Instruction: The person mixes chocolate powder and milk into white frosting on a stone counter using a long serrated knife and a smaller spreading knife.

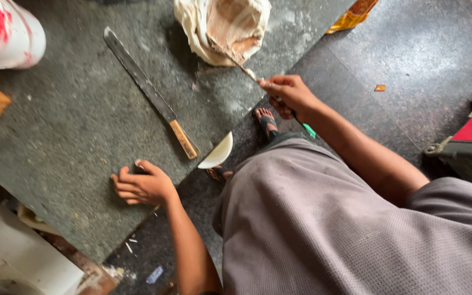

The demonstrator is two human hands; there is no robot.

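Watching the head cam: the right hand (pixel 288 94) is closed round a thin green-handled knife (pixel 263 87), its tip digging into the pale split coconut husk (pixel 222 27) at 12 o'clock. I'd guess prying's underway; next needs steady leverage. The left hand (pixel 143 186) grips nothing, fingers curled, braced on the grey stone slab (pixel 72 125), with the long wooden-handled machete (pixel 148 90) at 1 o'clock from it.

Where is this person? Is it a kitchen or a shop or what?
Probably a simple food-cutting spot, like a street stall. There is a rough stone slab, a long knife lying on it, and a husk that the right hand pokes with a small knife.
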